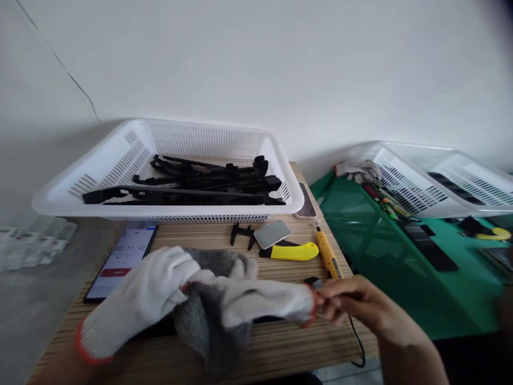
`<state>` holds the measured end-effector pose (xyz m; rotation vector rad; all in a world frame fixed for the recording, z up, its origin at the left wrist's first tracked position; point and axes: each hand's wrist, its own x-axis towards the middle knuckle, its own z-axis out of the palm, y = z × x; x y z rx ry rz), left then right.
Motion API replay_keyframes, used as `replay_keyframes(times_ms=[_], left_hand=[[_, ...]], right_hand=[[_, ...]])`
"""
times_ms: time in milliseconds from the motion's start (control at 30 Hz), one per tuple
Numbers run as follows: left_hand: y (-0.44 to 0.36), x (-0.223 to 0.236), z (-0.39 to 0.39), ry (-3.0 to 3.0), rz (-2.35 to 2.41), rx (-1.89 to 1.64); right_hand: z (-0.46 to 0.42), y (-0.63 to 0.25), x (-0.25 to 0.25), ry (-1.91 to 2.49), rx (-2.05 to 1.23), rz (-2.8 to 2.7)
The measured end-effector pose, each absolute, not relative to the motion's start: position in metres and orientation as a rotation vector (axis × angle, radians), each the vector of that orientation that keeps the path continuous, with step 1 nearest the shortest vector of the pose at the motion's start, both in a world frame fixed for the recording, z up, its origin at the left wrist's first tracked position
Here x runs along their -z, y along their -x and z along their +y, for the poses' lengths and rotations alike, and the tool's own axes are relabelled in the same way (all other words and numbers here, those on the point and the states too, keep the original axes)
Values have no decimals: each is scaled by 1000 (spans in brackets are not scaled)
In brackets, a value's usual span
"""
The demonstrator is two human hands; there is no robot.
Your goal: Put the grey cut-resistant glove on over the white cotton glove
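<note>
My left hand [148, 291] wears a white knit glove with an orange cuff and is closed on a second white glove [264, 302] and a grey glove [216, 315]. My bare right hand [352, 302] pinches the orange cuff end of that white glove, stretching it between both hands just above the wooden table [280, 347]. The grey glove hangs below the white one, over the table's front part.
A white basket [172, 208] of long black plastic parts stands at the back. A phone [122, 259] with a timer lies left. A yellow-handled tool [290, 251], a grey block [272, 233], an orange knife [327, 255]. Green table [380, 256] and another basket [433, 182] right.
</note>
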<state>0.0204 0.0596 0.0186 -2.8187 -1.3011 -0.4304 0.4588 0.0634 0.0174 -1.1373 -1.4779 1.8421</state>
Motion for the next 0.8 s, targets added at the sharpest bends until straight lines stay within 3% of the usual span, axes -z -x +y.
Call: replay_keyframes(times_ms=[67, 133, 267, 467, 800], left_hand=[[-8, -6, 60, 2689, -1475, 527], [-4, 6, 62, 2676, -1660, 484], [-7, 14, 66, 2570, -1937, 491], [9, 1, 53, 2506, -1907, 660], [30, 16, 23, 2218, -1997, 924]], right_hand=[[83, -480, -12, 1431, -1611, -1293], [119, -491, -5, 1539, -1180, -1303], [213, -493, 18, 1535, -608, -1700], [288, -488, 54, 1573, -640, -1886], [301, -490, 82, 1590, -648, -1873]])
